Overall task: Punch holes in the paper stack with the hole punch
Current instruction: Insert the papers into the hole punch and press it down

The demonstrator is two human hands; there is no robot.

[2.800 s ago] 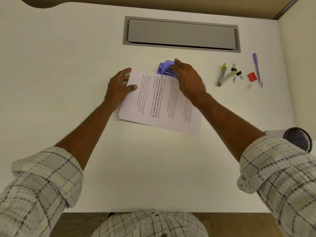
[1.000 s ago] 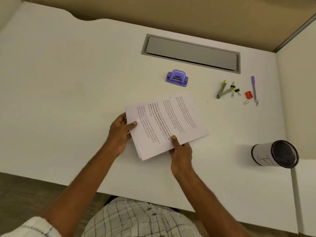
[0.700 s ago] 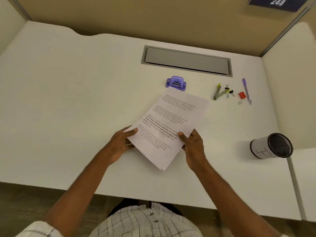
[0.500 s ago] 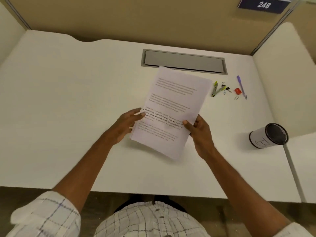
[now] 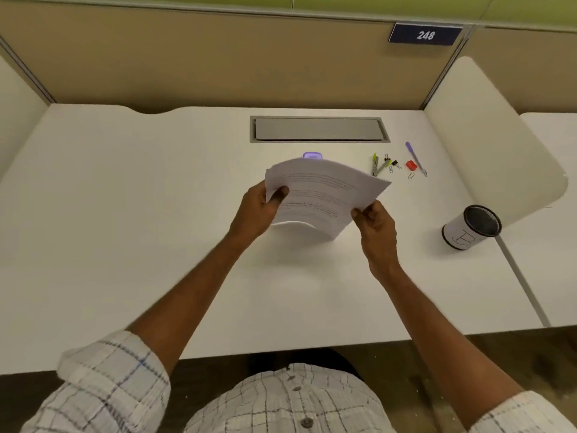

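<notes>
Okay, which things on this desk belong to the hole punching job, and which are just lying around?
For the job:
paper stack, gripped by left hand and right hand
hole punch, mostly hidden behind it

Lying about:
pen
red block
yellow markers
binder clips
paper clips
cup

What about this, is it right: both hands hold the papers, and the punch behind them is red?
No: the head view shows the punch is purple. The left hand and right hand do hold the papers, with it behind them.
</notes>
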